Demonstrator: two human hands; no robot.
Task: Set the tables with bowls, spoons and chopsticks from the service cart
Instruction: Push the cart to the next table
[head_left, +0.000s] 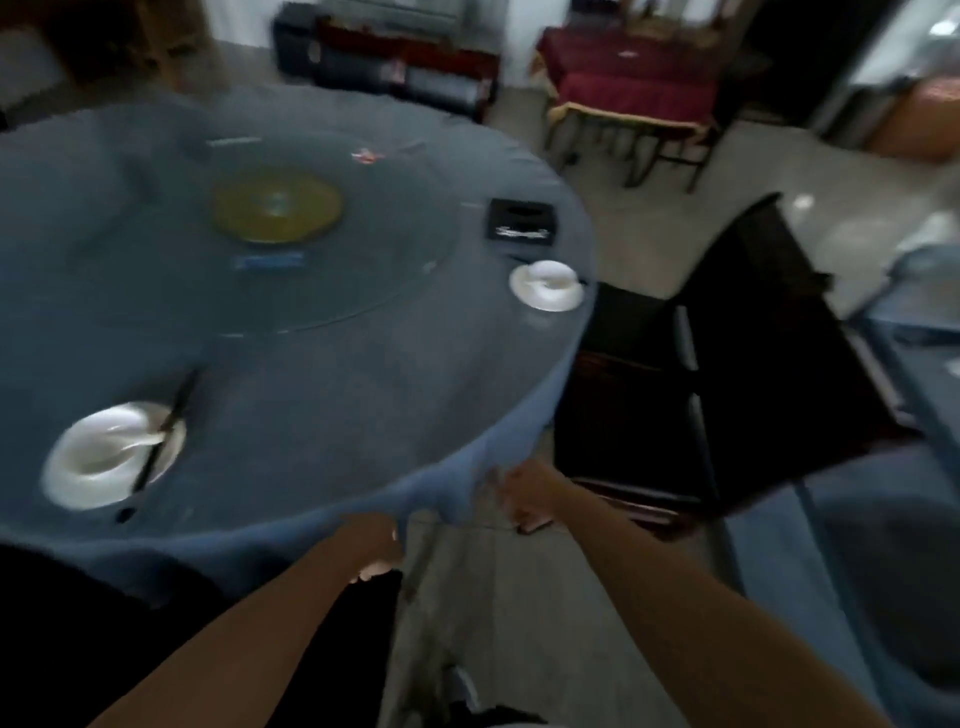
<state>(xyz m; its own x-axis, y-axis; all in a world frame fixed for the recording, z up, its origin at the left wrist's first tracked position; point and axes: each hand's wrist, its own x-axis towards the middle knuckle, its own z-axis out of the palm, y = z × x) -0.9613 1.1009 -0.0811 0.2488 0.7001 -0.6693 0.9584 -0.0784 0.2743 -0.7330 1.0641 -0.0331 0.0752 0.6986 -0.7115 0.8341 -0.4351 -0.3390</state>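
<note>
The view is blurred. A round table under a blue tablecloth (322, 415) fills the left. At its near left stands a white bowl on a plate (111, 454) with a spoon inside, and black chopsticks (166, 431) lie across the rim. A second white bowl on a plate (548, 285) sits at the table's right edge. My left hand (376, 551) reaches under the hanging cloth at the near edge, fingertips curled round the hem. Further right, my right hand (527, 493) grips the cloth's hem. Neither hand holds any tableware.
A glass turntable (363, 291) with a yellow centre disc (278, 207) covers the table's middle, and a black box (521, 221) lies beside it. A dark chair (727, 374) stands right of the table. Another blue-covered surface (883, 519) is at far right, and red-clothed furniture (628, 78) behind.
</note>
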